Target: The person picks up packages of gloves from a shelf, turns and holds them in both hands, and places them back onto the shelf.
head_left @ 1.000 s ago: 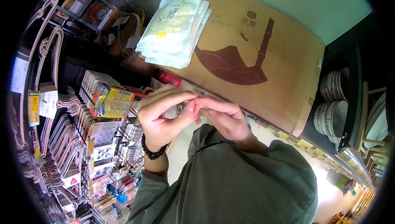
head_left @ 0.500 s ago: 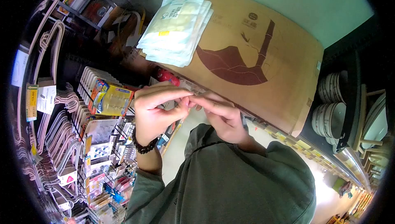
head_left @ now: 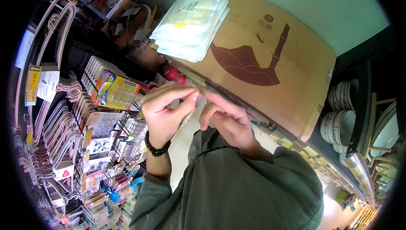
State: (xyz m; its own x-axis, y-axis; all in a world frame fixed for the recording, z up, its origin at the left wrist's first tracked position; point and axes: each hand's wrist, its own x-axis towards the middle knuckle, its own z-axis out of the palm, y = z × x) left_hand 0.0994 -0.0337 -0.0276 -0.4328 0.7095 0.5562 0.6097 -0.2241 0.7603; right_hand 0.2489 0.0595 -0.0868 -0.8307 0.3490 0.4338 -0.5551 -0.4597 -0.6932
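Note:
My left hand (head_left: 165, 110), with a dark beaded bracelet (head_left: 157, 146) at its wrist, is closed in a pinch of thumb and index finger. Whatever lies between those fingertips, if anything, is too small to make out. My right hand (head_left: 231, 124) points its index finger at the left fingertips and touches or nearly touches them. Its other fingers are loosely bent and apart from the index, with nothing visible in them. Both hands are in front of a large brown cardboard box (head_left: 253, 103), on which several white pouches (head_left: 192, 16) with yellow labels are stacked.
Hangers (head_left: 63, 124) and hooks with packaged goods (head_left: 116, 92) fill a rack on the left. A red object (head_left: 173, 74) sits below the box's left corner. Stacked bowls (head_left: 338, 126) and plates (head_left: 385, 128) stand on the right shelf. A price-label strip (head_left: 304, 147) runs along the shelf edge.
My right hand's thumb and bent fingers have drawn away from the left fingertips, leaving the index finger there. The left hand keeps its pinch. The view has shifted slightly.

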